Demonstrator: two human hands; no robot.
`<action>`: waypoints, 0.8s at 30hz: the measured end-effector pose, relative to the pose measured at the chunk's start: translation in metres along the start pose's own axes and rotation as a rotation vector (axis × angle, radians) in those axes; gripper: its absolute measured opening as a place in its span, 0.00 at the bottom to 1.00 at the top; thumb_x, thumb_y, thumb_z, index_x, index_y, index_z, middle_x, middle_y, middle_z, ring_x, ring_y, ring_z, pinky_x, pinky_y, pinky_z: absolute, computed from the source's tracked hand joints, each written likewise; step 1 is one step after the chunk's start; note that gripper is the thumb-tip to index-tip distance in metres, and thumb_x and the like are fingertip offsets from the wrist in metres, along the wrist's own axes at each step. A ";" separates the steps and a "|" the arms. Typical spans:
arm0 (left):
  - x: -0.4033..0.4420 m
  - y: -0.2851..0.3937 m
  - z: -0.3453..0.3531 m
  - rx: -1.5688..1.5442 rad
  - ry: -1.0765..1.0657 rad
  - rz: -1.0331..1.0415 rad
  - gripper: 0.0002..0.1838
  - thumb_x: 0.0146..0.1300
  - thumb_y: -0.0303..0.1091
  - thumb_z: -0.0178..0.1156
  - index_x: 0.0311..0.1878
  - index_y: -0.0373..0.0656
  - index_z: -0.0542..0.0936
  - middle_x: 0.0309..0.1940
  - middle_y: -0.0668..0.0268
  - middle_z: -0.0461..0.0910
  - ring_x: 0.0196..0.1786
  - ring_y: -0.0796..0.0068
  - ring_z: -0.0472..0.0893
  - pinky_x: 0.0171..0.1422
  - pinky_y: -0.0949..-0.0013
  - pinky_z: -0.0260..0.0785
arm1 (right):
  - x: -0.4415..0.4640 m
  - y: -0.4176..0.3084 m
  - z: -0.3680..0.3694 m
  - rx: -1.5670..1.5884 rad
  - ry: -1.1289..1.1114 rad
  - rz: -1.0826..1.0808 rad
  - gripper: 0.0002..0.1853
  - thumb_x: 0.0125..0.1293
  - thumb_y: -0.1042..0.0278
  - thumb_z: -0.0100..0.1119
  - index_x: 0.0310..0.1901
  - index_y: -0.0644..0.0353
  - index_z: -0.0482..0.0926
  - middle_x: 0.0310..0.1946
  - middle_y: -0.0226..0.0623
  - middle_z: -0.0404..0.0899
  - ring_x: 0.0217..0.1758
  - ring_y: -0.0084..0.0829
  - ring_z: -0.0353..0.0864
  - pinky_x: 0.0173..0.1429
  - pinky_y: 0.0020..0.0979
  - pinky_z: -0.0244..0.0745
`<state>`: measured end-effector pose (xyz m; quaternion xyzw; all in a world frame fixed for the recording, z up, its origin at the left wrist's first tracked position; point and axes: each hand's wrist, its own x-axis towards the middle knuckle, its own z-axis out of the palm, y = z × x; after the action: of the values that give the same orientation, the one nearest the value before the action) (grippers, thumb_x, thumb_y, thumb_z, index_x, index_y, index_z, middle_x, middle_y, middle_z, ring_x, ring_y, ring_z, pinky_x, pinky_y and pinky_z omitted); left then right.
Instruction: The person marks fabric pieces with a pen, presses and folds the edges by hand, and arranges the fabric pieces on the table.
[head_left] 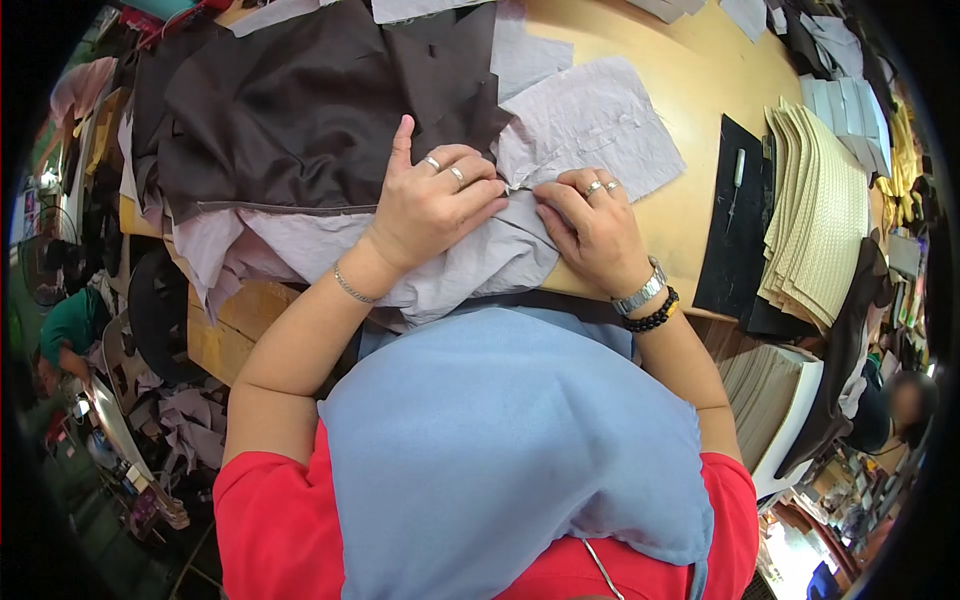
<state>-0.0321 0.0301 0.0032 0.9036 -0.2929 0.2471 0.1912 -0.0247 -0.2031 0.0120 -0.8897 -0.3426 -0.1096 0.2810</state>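
The table (690, 85) had a smooth, pale yellow wooden top. Over its left part spread a large, creased piece of dark brown material (280, 130), with a pale grey cloth (300, 240) showing below its lower edge and drooping past the table's near side. A wrinkled pale grey piece (600, 115) lay flat near the middle. To the right lay a black sheet (725, 250), and beside it a fanned stack of cream textured sheets (815, 210). Scraps (743, 17) lay near the far edge.
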 end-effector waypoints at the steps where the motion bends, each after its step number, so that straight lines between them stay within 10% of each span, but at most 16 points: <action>1: 0.000 0.000 0.000 0.008 0.006 0.010 0.07 0.54 0.44 0.72 0.33 0.59 0.84 0.36 0.84 0.79 0.48 0.82 0.80 0.79 0.34 0.39 | 0.000 0.000 0.000 0.004 0.003 0.001 0.09 0.62 0.68 0.66 0.44 0.53 0.82 0.39 0.32 0.78 0.44 0.37 0.77 0.52 0.37 0.71; 24: -0.003 -0.001 0.002 0.056 0.062 0.099 0.04 0.58 0.36 0.63 0.30 0.61 0.83 0.32 0.86 0.79 0.42 0.86 0.81 0.83 0.38 0.33 | 0.016 0.009 0.008 0.003 0.028 -0.093 0.07 0.60 0.69 0.66 0.40 0.50 0.82 0.37 0.26 0.78 0.39 0.31 0.78 0.43 0.33 0.72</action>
<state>-0.0330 0.0312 -0.0008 0.8850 -0.3241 0.2922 0.1623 -0.0067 -0.1957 0.0075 -0.8707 -0.3801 -0.1344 0.2817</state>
